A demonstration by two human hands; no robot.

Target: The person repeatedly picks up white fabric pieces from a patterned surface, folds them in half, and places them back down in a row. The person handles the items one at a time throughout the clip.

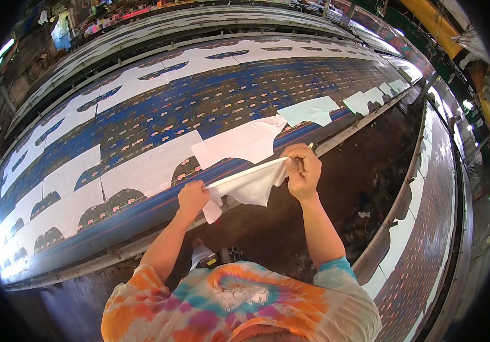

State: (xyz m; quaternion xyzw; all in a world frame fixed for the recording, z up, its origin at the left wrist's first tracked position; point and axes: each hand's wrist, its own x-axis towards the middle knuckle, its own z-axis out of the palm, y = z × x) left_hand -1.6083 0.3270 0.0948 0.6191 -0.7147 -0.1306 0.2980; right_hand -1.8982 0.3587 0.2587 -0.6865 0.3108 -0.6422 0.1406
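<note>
A white fabric piece [250,185] hangs stretched between my two hands, its upper edge drawn taut and its lower part drooping in folds. My left hand [192,198] is closed on one end of it, beside the long table's near edge. The other end is pinched in my right hand [302,168], held a little higher. Just beyond the cloth, a pale pink fabric piece [239,141] lies on the long printing table [199,102]. To its right lies a pale mint fabric piece [309,110].
White cut fabric pieces [137,162] with curved notches line the near side of the table, and another row [142,80] lines its far side. A second long table [421,251] runs along my right, across a dark floor aisle [353,182].
</note>
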